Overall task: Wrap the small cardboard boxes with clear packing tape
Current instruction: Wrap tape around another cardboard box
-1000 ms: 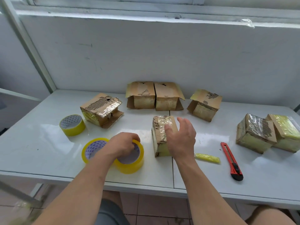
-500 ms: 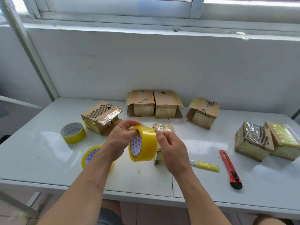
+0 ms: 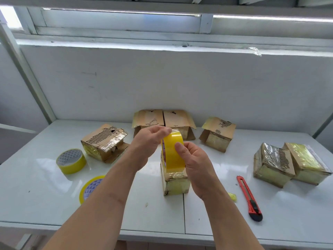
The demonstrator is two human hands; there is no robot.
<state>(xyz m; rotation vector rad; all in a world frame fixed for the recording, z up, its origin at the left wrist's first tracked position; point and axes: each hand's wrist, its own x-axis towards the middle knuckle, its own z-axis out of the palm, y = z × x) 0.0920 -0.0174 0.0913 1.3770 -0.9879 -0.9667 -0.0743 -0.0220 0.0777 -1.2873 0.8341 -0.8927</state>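
Both hands are up over the middle of the desk [image 3: 45, 186], sharing one roll of tape [image 3: 173, 154]. The right hand [image 3: 195, 166] grips the roll from the near side, thumb pressed on its yellow band; the left hand [image 3: 149, 141] pinches at the top of the roll, where a bit of clear film shows at the fingertips. The roll stands on edge in the air, its hole facing left and right, its band running up and down toward the box below.

That box [image 3: 174, 183] sits right under the roll, near the seam between the two desk panels, a narrow block with its long side running away from the front edge. Its top is glossy with tape. It's closed, so I can't tell what's inside.

Against the back wall, two boxes [image 3: 164, 120] stand side by side with flaps sticking out, another box [image 3: 218, 134] sits to their right, and a battered box [image 3: 104, 141] lies to the left, partly open. Two taped boxes [image 3: 290, 163] touch each other at the far right.

A roll [image 3: 71, 161] lies flat on the left, and a flatter one [image 3: 90, 188] peeks out from under the left forearm. A red cutter [image 3: 249, 199] points toward the front edge, with bare white desk around it and along the front.
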